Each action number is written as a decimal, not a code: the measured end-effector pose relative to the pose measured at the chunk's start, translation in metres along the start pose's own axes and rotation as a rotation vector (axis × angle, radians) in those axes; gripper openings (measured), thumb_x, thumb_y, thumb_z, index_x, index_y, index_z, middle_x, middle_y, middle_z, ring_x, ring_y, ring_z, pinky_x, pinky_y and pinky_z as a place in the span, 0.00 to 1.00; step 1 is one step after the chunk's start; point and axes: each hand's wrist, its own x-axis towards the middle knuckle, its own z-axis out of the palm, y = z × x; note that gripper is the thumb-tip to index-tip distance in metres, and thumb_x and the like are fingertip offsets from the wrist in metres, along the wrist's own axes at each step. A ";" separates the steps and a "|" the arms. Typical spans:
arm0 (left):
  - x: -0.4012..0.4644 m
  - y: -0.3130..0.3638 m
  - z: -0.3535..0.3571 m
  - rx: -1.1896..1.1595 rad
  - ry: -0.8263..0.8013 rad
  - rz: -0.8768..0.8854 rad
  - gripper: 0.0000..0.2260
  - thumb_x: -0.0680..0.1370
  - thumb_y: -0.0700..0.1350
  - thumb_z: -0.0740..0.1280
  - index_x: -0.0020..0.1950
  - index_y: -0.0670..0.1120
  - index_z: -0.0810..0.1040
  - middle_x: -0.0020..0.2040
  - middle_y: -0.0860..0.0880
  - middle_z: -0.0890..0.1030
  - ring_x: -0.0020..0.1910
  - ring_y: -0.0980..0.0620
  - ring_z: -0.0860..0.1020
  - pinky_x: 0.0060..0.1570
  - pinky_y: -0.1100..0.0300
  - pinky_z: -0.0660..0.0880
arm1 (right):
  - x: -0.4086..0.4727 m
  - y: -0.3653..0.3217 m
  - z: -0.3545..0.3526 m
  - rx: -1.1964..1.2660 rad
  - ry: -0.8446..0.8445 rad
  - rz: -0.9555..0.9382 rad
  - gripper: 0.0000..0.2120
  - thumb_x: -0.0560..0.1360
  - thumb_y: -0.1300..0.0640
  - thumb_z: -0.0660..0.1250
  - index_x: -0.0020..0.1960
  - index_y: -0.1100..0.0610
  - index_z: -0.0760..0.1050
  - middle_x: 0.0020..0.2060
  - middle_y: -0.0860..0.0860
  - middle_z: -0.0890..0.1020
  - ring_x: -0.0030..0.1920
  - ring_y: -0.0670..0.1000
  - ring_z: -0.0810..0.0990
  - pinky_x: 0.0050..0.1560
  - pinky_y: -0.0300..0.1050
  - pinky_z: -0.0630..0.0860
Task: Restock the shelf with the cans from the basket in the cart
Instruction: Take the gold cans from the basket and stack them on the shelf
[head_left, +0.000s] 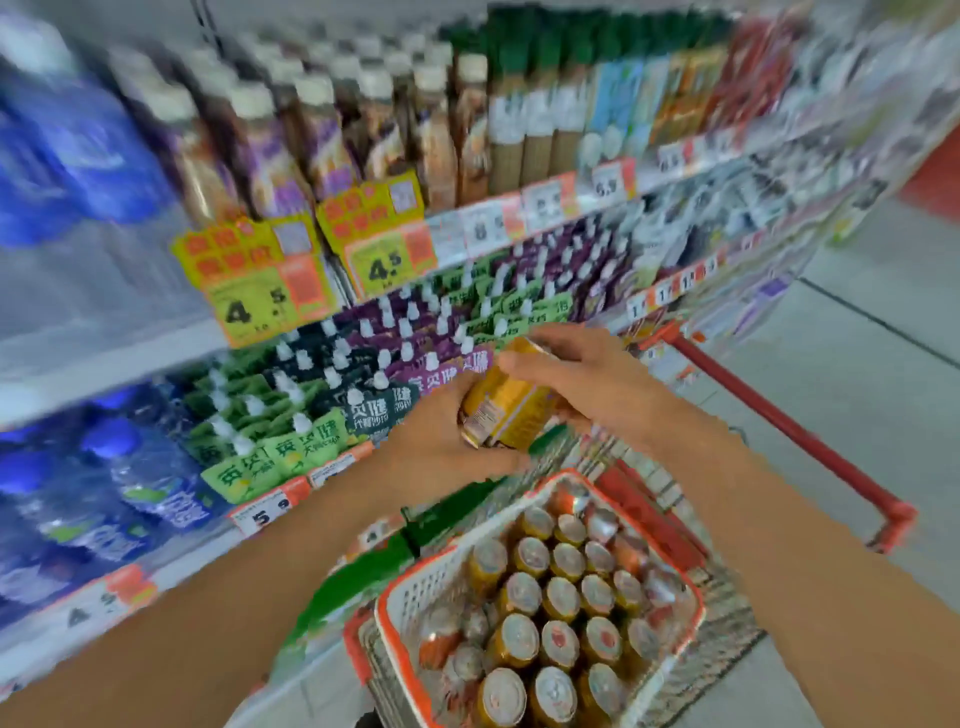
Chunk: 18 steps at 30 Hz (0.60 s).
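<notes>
A yellow can (511, 402) is held tilted above the cart, between both hands. My right hand (582, 376) grips its upper part from the right. My left hand (447, 441) cups its lower end from the left. Below them a white basket with an orange rim (410, 592) sits in the cart and holds several upright yellow and orange cans (556, 597). The shelf (332, 467) with price tags runs along the left. The view is blurred.
The cart's red handle (779, 415) runs along the right, over a grey tiled floor (857, 338). Shelves hold blue water bottles (130, 478) at left, spouted pouches (363, 374) in the middle, and brown bottles (311, 135) above.
</notes>
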 end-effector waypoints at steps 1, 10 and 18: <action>-0.004 0.031 -0.011 -0.018 0.064 0.023 0.26 0.69 0.54 0.79 0.62 0.58 0.70 0.56 0.54 0.80 0.51 0.54 0.82 0.52 0.55 0.81 | 0.001 -0.029 -0.018 0.007 -0.003 -0.051 0.15 0.73 0.38 0.72 0.56 0.44 0.81 0.39 0.53 0.80 0.31 0.48 0.76 0.33 0.42 0.74; -0.029 0.220 -0.140 -0.148 0.339 0.282 0.11 0.70 0.44 0.78 0.49 0.49 0.80 0.43 0.49 0.85 0.38 0.53 0.83 0.39 0.57 0.81 | -0.001 -0.257 -0.099 -0.046 -0.022 -0.505 0.14 0.80 0.58 0.68 0.61 0.42 0.76 0.55 0.49 0.84 0.51 0.55 0.84 0.48 0.48 0.83; -0.029 0.271 -0.230 0.155 0.896 0.599 0.22 0.71 0.53 0.77 0.56 0.51 0.68 0.45 0.56 0.78 0.39 0.60 0.79 0.35 0.64 0.77 | 0.045 -0.380 -0.079 -0.122 0.235 -0.741 0.22 0.76 0.49 0.74 0.68 0.40 0.75 0.62 0.36 0.77 0.60 0.43 0.78 0.59 0.45 0.80</action>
